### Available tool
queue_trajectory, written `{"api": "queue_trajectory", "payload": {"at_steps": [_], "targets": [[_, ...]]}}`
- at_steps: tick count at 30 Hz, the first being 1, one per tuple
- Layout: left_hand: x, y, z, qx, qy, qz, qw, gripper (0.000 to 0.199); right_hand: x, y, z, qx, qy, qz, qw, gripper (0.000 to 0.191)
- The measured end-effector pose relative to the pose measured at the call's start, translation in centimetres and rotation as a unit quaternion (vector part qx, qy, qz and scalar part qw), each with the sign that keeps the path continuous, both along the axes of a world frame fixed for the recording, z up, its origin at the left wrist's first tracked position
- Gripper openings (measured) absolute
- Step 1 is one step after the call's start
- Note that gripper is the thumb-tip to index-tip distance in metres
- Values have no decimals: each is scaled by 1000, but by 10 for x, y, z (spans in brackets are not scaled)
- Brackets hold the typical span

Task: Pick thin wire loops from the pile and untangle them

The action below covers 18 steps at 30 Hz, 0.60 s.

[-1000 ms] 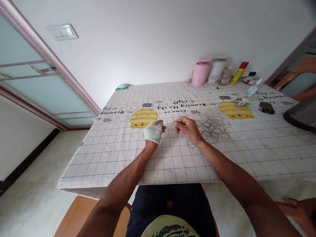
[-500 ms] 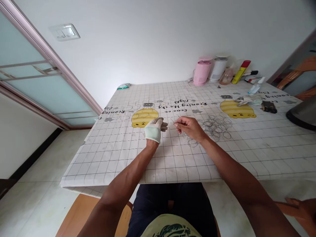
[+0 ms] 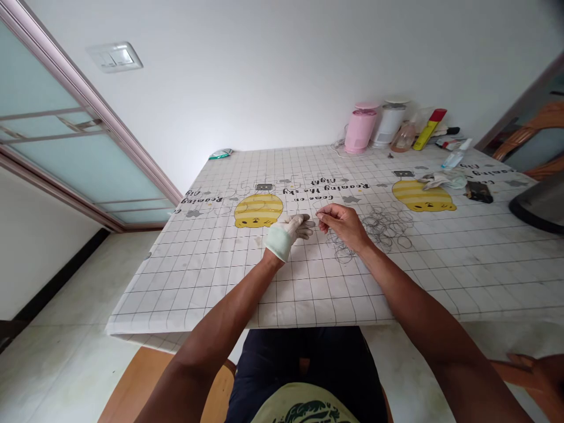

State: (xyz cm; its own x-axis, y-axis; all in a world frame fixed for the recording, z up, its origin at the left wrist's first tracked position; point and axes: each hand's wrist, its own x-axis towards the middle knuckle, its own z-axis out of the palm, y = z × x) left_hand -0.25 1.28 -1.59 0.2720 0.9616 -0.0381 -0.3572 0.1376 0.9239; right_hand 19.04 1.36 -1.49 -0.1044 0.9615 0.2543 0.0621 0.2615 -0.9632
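My left hand (image 3: 291,232), in a pale knitted glove with a mint cuff, is over the middle of the table. Its fingers reach out toward the other hand, slightly apart, and I see nothing held in them. Just to its right my bare right hand (image 3: 339,223) pinches a thin wire (image 3: 316,207) between thumb and forefinger; only a faint bit of it shows. Beside and partly behind that hand lies a loose tangle of thin wire rings (image 3: 388,226). Faint bent wire pieces (image 3: 235,189) rest on the cloth beyond the left hand.
A checked tablecloth (image 3: 198,282) covers the table. At the back right stand a pink cylinder device (image 3: 361,129), a white one (image 3: 390,124), a yellow can (image 3: 429,130) and a spray bottle (image 3: 457,155). Another glove (image 3: 445,178) and a dark kettle-like vessel (image 3: 540,200) are at right.
My gloved left hand has moved right, closer to the right hand, and its fingers have spread a little. My right hand has shifted slightly right, still pinching.
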Motion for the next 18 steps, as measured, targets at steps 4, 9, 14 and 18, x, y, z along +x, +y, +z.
{"api": "queue_trajectory", "payload": {"at_steps": [4,9,14,18], "targets": [[2,3,-2,-14,35,-11,999,46,-1,0,1,-4,-47,-32,998,27],[-10,12,0,-4,54,53,997,48,1,-1,0,-19,-56,39,997,25],[-16,16,3,20,125,31,991,28,-3,-4,-3,-42,-96,118,987,19],[-10,14,4,0,145,40,989,11,-7,-4,-6,-41,-108,93,989,19]]}}
